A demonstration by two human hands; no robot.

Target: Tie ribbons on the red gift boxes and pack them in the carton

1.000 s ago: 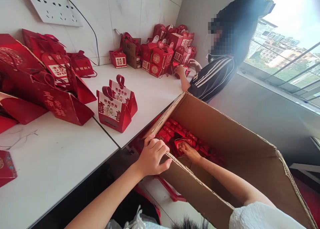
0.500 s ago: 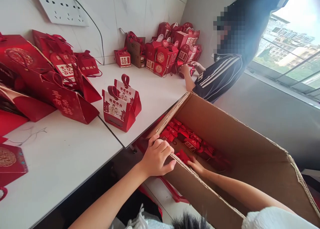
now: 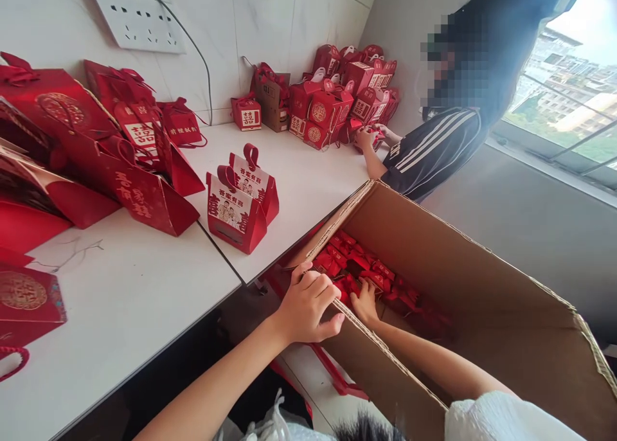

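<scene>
left hand (image 3: 311, 303) clamped over the near rim of a cardboard box (image 3: 463, 280): fingers curled across the frayed edge, thumb apart from them, lower down on the outer side. right hand (image 3: 367, 303) down inside the same box, fingers parted, tips at the small red packets (image 3: 383, 269); whether one is pinched, cannot tell. packets: shiny red, some with pale characters, heaped around and beyond the right fingertips, along the foot of the far wall. box walls: plain brown, flat, corrugation showing at the cut edges. beyond the left hand, on a smooth white tabletop (image 3: 159, 287): two wedge-shaped gift boxes (image 3: 226, 213), one close behind the other, red with printed white panels, ribbon loops standing up. off to the outer side of the left hand: larger red cartons (image 3: 144, 193), angular, creased card. farther out past both hands: stack of red boxes (image 3: 324, 110), cubes and rounded tops, with a co-worker's hands (image 3: 369, 139) on a red box beside it; dark sleeve (image 3: 429, 148), white stripes.
</scene>
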